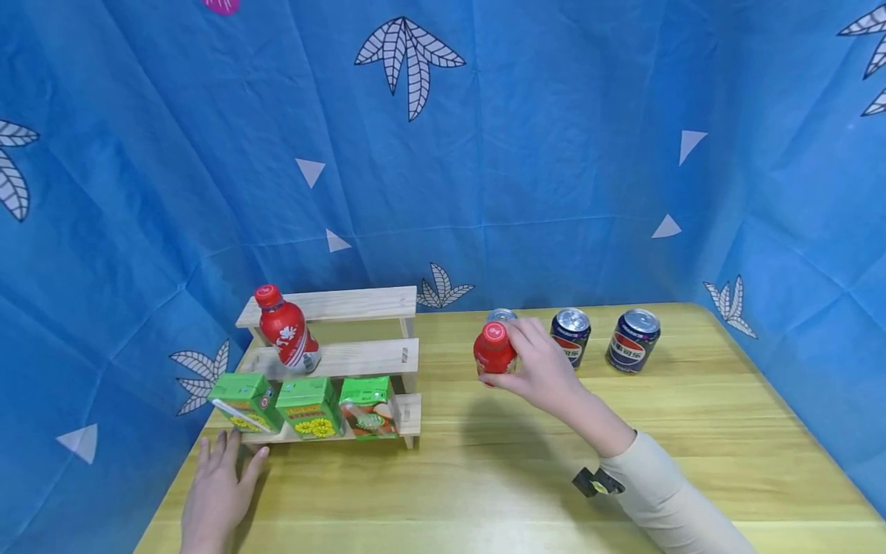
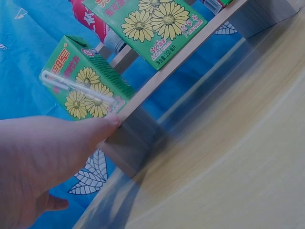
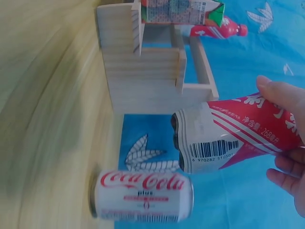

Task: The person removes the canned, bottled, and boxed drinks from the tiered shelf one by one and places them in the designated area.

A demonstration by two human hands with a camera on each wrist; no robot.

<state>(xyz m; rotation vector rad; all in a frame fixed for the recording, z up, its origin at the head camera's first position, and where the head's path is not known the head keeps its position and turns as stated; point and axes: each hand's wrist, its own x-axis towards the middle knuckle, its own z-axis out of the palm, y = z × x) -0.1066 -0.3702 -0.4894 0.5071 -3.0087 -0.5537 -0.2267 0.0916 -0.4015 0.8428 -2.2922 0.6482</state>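
- Head view: a wooden rack (image 1: 346,352) with three stepped tiers stands on a desk (image 1: 443,500); it is the landmark for every place below.
- Right hand (image 1: 541,363): fingers and thumb grip a red bottle (image 1: 494,358), held above the desk, to the right of the rack and apart from it. The bottle's base shows in the right wrist view.
- Left hand (image 1: 220,488): fingers extended and spread at the rack's front left corner, holding nothing; its thumb (image 2: 108,124) appears to touch the rack's edge, perhaps to steady it.
- On the rack: a second bottle (image 1: 287,335) leans on the middle tier (image 1: 377,356), towards its left end. Three cartons (image 1: 309,409) line the front tier (image 1: 411,415).
- Right of the rack: a Coca-Cola can (image 3: 143,195), then two dark blue cans (image 1: 602,338) farther off.
- Step, as judged: a transfer of the bottle to the rack. The next move would call for a leftward carry, base kept above the carton tops, then a level lowering.
- Room: the middle tier is bare right of the second bottle; its right end and the nearby cans are the edges to mind.
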